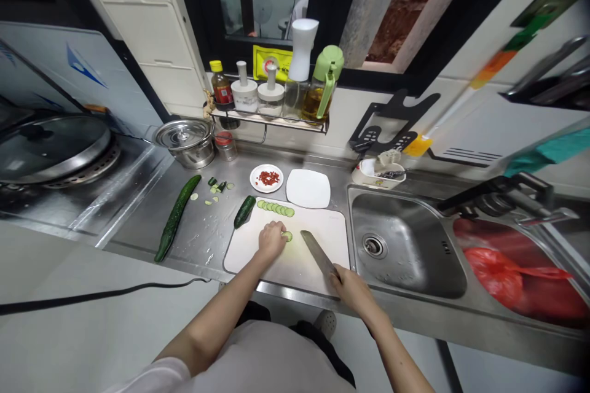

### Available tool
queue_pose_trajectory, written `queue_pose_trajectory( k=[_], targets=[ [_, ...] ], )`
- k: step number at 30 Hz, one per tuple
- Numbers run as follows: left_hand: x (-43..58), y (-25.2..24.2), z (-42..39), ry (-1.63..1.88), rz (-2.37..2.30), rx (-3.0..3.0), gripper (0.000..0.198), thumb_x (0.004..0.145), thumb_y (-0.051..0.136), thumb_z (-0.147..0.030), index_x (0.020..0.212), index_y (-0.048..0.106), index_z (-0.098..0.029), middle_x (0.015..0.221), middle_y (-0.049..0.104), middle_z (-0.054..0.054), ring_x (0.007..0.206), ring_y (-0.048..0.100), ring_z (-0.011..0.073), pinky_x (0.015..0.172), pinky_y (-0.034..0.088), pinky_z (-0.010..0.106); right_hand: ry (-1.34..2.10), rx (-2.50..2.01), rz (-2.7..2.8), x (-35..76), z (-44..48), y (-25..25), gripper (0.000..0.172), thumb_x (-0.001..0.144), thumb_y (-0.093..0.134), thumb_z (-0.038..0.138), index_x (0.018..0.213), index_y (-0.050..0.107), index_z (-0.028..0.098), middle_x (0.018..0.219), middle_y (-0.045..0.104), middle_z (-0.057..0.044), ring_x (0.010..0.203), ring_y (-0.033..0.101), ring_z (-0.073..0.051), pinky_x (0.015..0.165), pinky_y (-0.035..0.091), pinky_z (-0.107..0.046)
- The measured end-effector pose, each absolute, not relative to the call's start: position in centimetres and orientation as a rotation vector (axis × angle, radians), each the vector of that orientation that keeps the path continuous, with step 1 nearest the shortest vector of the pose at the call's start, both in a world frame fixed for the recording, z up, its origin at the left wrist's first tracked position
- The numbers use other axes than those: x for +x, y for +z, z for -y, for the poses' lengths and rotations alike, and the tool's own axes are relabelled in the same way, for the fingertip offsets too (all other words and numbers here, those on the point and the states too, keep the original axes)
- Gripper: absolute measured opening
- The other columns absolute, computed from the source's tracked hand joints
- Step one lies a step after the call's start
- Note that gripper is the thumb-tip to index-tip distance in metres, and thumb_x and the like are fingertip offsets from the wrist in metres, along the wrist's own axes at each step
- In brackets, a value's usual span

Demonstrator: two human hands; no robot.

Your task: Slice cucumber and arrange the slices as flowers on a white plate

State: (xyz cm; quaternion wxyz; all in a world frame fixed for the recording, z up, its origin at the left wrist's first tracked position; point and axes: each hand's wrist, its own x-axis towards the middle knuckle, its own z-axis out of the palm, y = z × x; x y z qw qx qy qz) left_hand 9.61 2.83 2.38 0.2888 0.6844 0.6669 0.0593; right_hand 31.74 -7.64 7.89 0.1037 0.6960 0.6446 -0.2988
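On the white cutting board (322, 230) my left hand (271, 241) is curled over a short cucumber piece (287, 236), fingers closed on it. My right hand (349, 287) grips the handle of a kitchen knife (318, 253) whose blade points up-left toward that piece. A row of cucumber slices (275, 207) lies along the board's far edge. A cucumber half (244, 211) rests at the board's left corner. A whole cucumber (176, 216) lies on the steel counter to the left.
Behind the board sit a small dish of red chilli (266, 178) and an empty white plate (308, 188). The sink (405, 245) is right of the board, a red bag (502, 270) beyond it. A lidded pot (185, 141), stove wok lid (50, 147) and condiment shelf (271, 116) stand behind.
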Motion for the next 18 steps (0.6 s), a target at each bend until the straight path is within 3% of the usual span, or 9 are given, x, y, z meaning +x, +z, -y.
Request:
queue_pose_trajectory(
  k=[3, 7, 13, 18],
  targets=[
    [9.9, 2.3, -2.7, 0.205, -1.75, 1.767, 0.007, 0.083, 0.057, -0.02, 0.089, 0.06, -0.023, 0.094, 0.067, 0.002, 0.092, 0.06, 0.0175, 0.078, 0.039, 0.027, -0.883, 2.064, -1.9, 32.1, 7.5, 7.7, 0.027, 0.095, 0.037, 0.027, 0.102, 0.061, 0.018, 0.093, 0.071, -0.01, 0.088, 0.063, -0.021, 0.065, 0.03, -0.025],
    [8.1, 2.7, -3.7, 0.284, -1.814, 1.698, 0.004, 0.085, 0.057, -0.025, 0.089, 0.059, -0.024, 0.088, 0.069, -0.001, 0.084, 0.062, 0.0158, 0.073, 0.038, 0.026, -0.896, 2.072, -1.918, 32.3, 7.2, 7.1, 0.027, 0.094, 0.038, 0.026, 0.104, 0.061, 0.018, 0.094, 0.071, -0.01, 0.089, 0.064, -0.021, 0.066, 0.031, -0.025],
    [4.2, 3.6, -5.8, 0.233, -2.072, 1.75, 0.015, 0.087, 0.052, -0.018, 0.099, 0.061, -0.022, 0.1, 0.07, 0.005, 0.095, 0.063, 0.0198, 0.08, 0.039, 0.029, -0.899, 2.057, -1.932, 31.9, 6.6, 6.5, 0.026, 0.094, 0.039, 0.026, 0.101, 0.062, 0.018, 0.094, 0.071, -0.01, 0.089, 0.065, -0.022, 0.065, 0.031, -0.026],
    [3.7, 3.3, -6.3, 0.164, -2.116, 1.825, 0.024, 0.092, 0.043, -0.018, 0.108, 0.061, -0.021, 0.105, 0.067, 0.009, 0.092, 0.063, 0.0201, 0.077, 0.04, 0.029, -0.895, 2.057, -1.95, 31.7, 6.3, 6.6, 0.024, 0.093, 0.04, 0.026, 0.099, 0.062, 0.019, 0.094, 0.071, -0.009, 0.088, 0.065, -0.021, 0.063, 0.03, -0.025]
  ],
)
